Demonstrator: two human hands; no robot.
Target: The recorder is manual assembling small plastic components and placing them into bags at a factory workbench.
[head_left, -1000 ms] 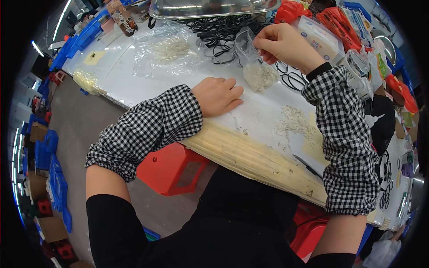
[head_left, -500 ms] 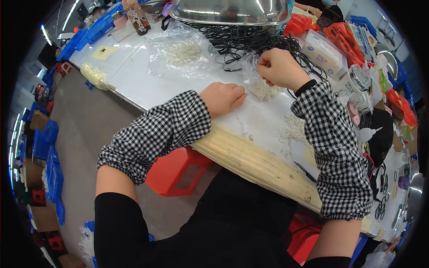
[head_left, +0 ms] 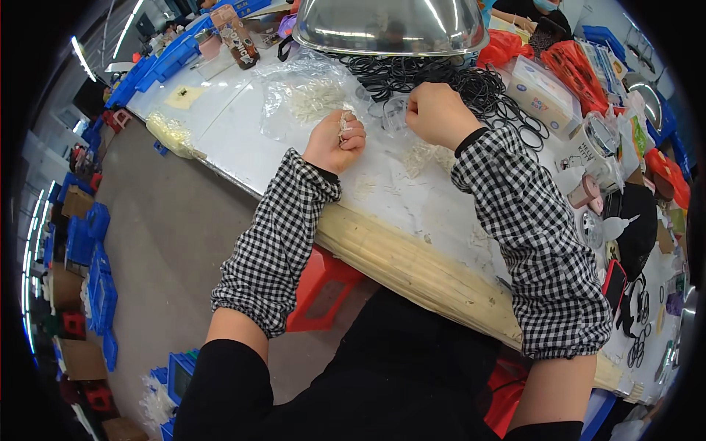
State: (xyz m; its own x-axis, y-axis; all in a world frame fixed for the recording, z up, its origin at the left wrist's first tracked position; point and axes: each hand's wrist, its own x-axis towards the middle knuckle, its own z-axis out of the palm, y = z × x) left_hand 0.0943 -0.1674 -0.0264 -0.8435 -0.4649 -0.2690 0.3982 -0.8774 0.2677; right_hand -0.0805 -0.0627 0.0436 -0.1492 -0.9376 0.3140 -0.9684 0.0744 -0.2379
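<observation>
Left hand (head_left: 334, 144) is lifting, clutching thin whitish slivers (head_left: 343, 126); my right hand (head_left: 441, 114), grip hidden, is touching a clear plastic bag (head_left: 395, 115).

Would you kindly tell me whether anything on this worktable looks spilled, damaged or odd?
Small whitish pieces lie loose on the white tabletop beside the right black-and-white checked sleeve, outside any bag, so they look spilled. The yellowish covering along the table's edge looks scuffed, with dark marks.

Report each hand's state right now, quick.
Left hand: closed, holding small pale pieces.
Right hand: closed, apparently pinching the clear plastic bag.
</observation>
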